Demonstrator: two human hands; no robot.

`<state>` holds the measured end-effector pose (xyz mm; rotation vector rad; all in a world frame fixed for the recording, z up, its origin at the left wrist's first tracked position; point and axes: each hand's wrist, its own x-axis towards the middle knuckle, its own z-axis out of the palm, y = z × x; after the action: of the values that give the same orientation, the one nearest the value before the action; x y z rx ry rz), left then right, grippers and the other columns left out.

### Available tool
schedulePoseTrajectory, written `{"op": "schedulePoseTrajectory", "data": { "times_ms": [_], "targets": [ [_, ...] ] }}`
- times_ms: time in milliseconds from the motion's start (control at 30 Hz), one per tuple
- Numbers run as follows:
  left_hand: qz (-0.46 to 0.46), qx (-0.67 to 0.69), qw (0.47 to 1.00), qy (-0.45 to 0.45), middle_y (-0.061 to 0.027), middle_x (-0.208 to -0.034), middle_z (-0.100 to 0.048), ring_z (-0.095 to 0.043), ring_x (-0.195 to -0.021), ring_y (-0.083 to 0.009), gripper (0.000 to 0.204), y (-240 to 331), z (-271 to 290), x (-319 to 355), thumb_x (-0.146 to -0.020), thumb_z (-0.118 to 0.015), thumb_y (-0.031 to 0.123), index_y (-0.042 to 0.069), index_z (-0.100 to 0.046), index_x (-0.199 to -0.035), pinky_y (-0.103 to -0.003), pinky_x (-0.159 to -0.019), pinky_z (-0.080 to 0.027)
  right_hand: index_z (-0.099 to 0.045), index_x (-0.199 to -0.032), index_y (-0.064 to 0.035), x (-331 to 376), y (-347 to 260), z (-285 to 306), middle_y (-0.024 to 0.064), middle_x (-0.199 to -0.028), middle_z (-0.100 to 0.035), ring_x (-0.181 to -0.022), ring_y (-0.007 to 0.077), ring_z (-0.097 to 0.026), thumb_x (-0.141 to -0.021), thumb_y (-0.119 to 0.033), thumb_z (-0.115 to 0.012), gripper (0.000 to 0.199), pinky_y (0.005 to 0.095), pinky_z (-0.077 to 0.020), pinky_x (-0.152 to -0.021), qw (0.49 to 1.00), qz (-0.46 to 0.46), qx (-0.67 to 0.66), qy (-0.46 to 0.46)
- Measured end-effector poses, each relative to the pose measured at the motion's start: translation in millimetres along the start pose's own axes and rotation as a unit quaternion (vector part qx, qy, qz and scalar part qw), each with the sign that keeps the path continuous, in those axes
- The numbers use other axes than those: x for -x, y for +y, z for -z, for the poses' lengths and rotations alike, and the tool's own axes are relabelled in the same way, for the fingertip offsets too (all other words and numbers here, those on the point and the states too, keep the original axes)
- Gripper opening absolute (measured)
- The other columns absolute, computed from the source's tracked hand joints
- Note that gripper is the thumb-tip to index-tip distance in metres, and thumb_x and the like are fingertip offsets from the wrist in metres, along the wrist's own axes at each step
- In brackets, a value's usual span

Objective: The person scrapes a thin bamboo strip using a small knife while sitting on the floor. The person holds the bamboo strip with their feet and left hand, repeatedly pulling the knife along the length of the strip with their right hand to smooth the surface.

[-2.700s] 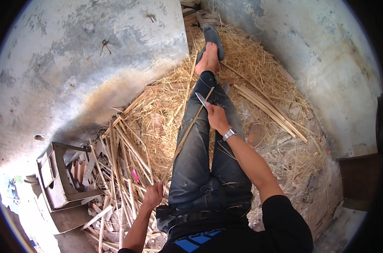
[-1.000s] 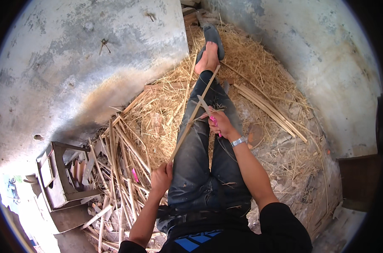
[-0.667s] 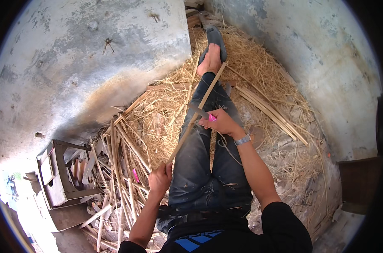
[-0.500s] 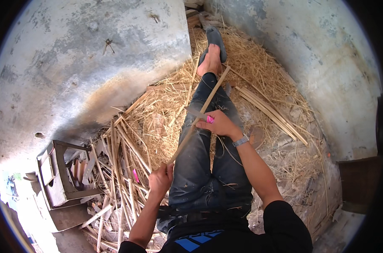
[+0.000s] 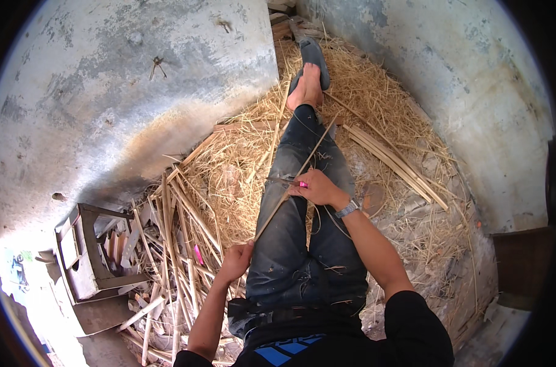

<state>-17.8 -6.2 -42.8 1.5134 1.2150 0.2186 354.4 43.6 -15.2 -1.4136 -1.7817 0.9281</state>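
Across my outstretched legs lies a long thin bamboo strip, slanting from lower left to upper right with its narrow edge showing. My left hand grips its near end beside my left thigh. Over my thighs, my right hand is closed round the pink handle of a knife. The blade points left and crosses the strip, seen nearly edge-on. How far the blade touches the strip I cannot tell. A thin loose fibre hangs below my right wrist.
Thin shavings cover the floor around my legs. Several split strips lie to the right, and a pile of bamboo sticks at the left. An overturned wooden frame stands beyond that pile. Worn walls rise on both sides.
The bamboo strip has turned from its broad face to its narrow edge. The knife blade has tilted flatter, and my right hand has shifted slightly toward me.
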Motion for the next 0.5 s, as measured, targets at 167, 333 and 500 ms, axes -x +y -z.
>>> {"op": "schedulePoseTrajectory", "data": {
  "times_ms": [167,333,500],
  "targets": [
    [0.163,0.257,0.942,-0.143,0.0073,-0.061,-0.026,-0.025,-0.051,-0.0089,0.055,12.0,6.1,-4.8,-0.112,-0.049,0.049,0.017,-0.037,-0.070,-0.029,-0.049,-0.023,-0.073,-0.092,0.0051,-1.0,7.0,6.5,0.0219,-0.080,-0.071,-0.068,0.0263,-0.067,-0.090,-0.013,-0.074,0.018,0.0377,-0.0512,-0.065,0.999,0.016,-0.016,-0.033],
    [0.212,0.316,0.906,-0.186,0.0084,-0.060,-0.024,-0.021,-0.050,-0.0084,0.053,24.0,9.8,-5.7,-0.113,-0.042,0.053,0.021,-0.035,-0.071,-0.028,-0.046,-0.020,-0.074,-0.091,0.0036,-6.2,5.9,8.3,0.0087,-0.073,-0.071,-0.064,0.0135,-0.061,-0.095,-0.016,-0.075,0.020,0.0328,-0.0500,-0.064,0.991,0.006,-0.115,-0.075],
    [0.260,0.406,0.841,-0.245,0.0071,-0.059,-0.024,-0.021,-0.048,-0.0103,0.056,-2.5,16.6,-13.1,-0.112,-0.036,0.059,0.021,-0.034,-0.070,-0.030,-0.048,-0.018,-0.078,-0.097,0.0009,-6.8,1.7,-3.5,-0.0022,-0.072,-0.070,-0.067,0.0089,-0.060,-0.098,-0.022,-0.078,0.023,0.0281,-0.0490,-0.066,0.903,-0.180,-0.341,-0.188]
  ]
}}
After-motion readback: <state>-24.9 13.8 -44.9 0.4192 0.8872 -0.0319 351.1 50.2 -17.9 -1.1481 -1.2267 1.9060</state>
